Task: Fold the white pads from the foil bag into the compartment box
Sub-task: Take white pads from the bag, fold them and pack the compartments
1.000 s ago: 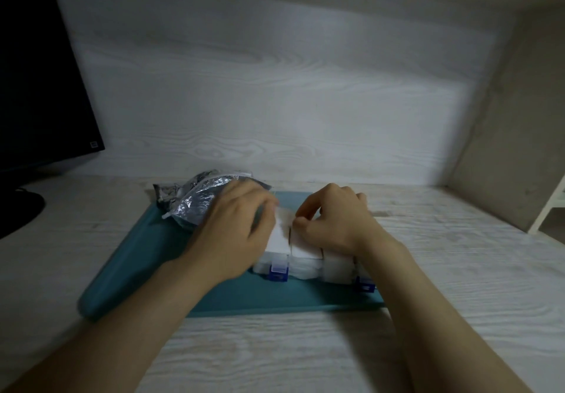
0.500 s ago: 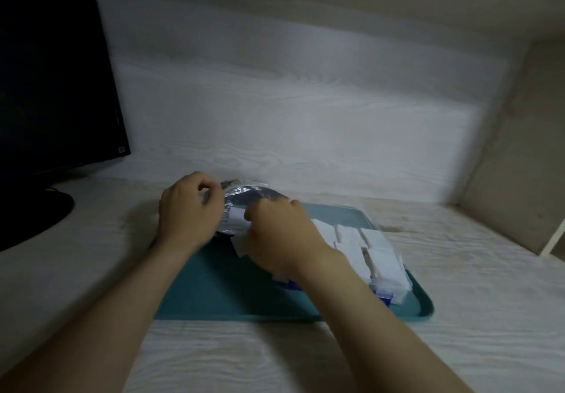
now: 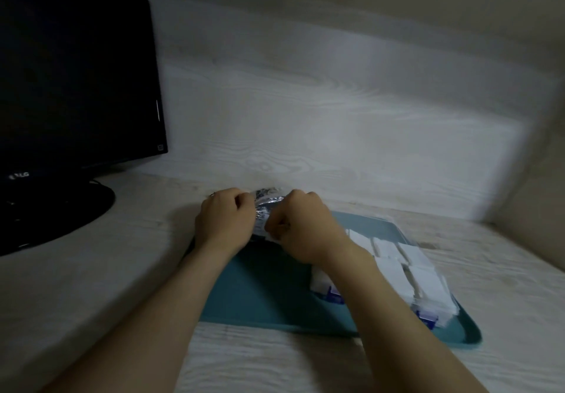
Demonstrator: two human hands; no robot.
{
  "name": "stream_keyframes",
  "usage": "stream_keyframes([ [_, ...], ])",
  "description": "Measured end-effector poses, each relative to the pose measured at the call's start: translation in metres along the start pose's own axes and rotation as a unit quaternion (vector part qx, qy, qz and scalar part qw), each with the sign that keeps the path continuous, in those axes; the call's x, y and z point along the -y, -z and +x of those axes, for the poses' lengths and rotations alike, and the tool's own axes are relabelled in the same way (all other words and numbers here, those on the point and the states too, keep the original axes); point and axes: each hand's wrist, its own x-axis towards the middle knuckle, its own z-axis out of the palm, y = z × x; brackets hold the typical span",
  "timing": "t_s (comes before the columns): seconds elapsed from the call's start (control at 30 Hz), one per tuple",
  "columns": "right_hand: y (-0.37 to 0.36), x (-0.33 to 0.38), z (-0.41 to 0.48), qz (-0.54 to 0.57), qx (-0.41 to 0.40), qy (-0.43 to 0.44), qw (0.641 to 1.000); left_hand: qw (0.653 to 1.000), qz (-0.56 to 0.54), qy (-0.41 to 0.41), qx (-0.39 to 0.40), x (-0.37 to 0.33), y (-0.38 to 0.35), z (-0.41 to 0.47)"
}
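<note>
A dark monitor (image 3: 73,71) stands on a pale wood-grain desk (image 3: 91,285) against a matching wall (image 3: 305,102).

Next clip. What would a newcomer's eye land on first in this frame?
Both hands meet at the far left corner of the teal tray: the left hand grips the foil bag while the right hand pinches a white pad at its mouth. On the tray's right side sits the compartment box, holding white pads. A dark monitor looms at the left.
</note>
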Motion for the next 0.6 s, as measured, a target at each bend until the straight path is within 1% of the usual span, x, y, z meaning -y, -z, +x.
stream_keyframes([
  [0.07, -0.003, -0.002, 0.007, 0.054, -0.047, -0.028, 0.997, 1.000, 0.002, 0.016, -0.007, 0.000, -0.001, 0.002],
  [0.13, -0.005, 0.001, 0.012, 0.059, -0.078, -0.047, 0.994, 1.000, 0.005, 0.025, -0.005, -0.002, 0.000, 0.002],
  [0.17, -0.006, 0.004, 0.014, 0.052, -0.067, -0.053, 0.995, 1.000, 0.005, 0.026, -0.003, -0.004, 0.001, 0.000],
  [0.3, -0.019, 0.012, 0.021, 0.021, 0.033, -0.068, 0.997, 1.000, -0.007, 0.023, 0.008, -0.008, 0.005, -0.006],
  [0.47, -0.044, 0.013, 0.035, -0.010, 0.122, -0.054, 0.991, 1.000, 0.012, 0.000, 0.025, -0.002, 0.001, 0.000],
  [0.53, -0.049, 0.011, 0.037, -0.014, 0.130, -0.051, 0.990, 0.999, 0.025, -0.010, 0.019, 0.002, -0.003, 0.002],
  [0.6, -0.049, 0.008, 0.037, -0.015, 0.090, -0.048, 0.995, 0.999, 0.028, -0.016, 0.002, 0.006, -0.006, 0.005],
])
